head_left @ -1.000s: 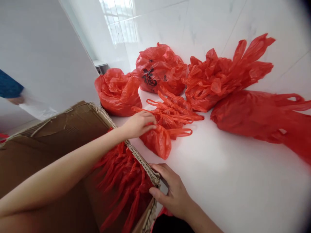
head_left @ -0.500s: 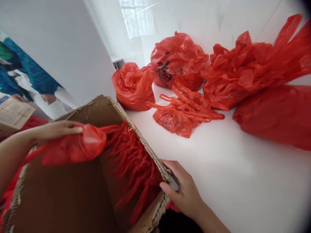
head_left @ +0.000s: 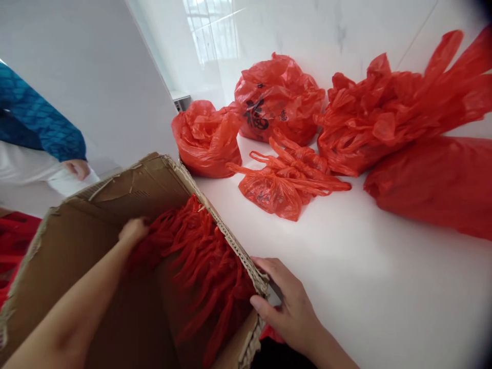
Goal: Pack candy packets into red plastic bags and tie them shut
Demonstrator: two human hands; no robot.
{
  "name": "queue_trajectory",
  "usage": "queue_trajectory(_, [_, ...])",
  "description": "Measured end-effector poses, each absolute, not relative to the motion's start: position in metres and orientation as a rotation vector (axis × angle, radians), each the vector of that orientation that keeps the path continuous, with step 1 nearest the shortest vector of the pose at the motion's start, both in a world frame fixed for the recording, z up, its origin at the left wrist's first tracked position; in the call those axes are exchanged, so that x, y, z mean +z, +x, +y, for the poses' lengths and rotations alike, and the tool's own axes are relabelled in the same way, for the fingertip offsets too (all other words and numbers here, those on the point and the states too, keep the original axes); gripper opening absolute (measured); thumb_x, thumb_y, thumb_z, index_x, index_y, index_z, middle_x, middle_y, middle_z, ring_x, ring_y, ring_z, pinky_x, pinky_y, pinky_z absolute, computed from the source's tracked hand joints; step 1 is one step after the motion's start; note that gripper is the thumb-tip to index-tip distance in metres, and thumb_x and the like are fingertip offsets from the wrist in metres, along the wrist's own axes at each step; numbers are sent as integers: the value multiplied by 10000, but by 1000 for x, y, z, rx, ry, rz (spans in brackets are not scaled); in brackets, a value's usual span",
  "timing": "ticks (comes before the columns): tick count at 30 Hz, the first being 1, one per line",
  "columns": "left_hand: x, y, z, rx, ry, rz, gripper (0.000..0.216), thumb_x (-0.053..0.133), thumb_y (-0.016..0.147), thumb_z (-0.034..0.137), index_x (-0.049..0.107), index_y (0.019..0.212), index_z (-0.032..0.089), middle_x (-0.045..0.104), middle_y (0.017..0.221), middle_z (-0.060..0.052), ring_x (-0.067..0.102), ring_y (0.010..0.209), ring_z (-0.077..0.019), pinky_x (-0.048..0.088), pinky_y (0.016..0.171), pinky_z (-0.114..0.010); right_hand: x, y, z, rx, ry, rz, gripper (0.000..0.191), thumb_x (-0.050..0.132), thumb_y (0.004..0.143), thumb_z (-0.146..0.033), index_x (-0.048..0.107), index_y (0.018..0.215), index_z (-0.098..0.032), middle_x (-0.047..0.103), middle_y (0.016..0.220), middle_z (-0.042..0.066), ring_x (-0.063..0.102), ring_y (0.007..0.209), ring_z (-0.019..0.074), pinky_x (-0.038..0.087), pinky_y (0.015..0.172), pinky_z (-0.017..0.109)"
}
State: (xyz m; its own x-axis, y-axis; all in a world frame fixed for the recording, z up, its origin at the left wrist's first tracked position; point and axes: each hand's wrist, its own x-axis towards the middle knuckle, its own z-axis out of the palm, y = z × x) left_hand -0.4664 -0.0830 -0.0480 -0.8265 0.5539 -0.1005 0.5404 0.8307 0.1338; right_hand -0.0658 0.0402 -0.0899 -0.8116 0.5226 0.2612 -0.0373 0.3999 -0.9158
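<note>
An open brown cardboard box (head_left: 115, 189) stands at the lower left, with many red plastic bags (head_left: 200, 261) packed inside it. My left hand (head_left: 132, 230) reaches down into the box and its closed fingers press into the red bags; what they hold is hidden. My right hand (head_left: 286, 302) grips the near corner of the box rim, thumb on the cardboard edge. On the white table (head_left: 365, 287) beyond the box lies a small pile of folded red bags (head_left: 284, 179).
Fuller red bags stand behind: one at the left (head_left: 205, 136), one with a black printed character (head_left: 279, 97), a large bunch at the right (head_left: 388, 113) and a flat stack (head_left: 434, 182). Another person in a blue sleeve (head_left: 42, 128) stands at the far left.
My left hand took a red bag from the table pile, carried it over the box, and is now pushed down into the box among the bags. My right hand stayed on the box corner.
</note>
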Motion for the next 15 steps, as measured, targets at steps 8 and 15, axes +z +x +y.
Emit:
queue_trajectory(8, [27, -371, 67, 653, 2046, 2676, 260, 495, 924, 312, 605, 1155, 265, 585, 1210, -11, 519, 1131, -161, 392, 1016, -296, -90, -68, 40, 1414, -428, -2105, 565, 663, 806, -274, 487, 1342, -303, 577, 1181, 39, 584, 1021, 174, 483, 903, 289])
queue_trajectory(15, [7, -292, 189, -105, 2708, 1893, 536, 735, 724, 382, 633, 1227, 227, 374, 1500, -148, 308, 1341, -414, 339, 1002, -576, -92, -66, 39, 1359, -442, -2108, 570, 665, 803, -321, 491, 1346, -315, 590, 1151, 35, 590, 989, 174, 488, 879, 299])
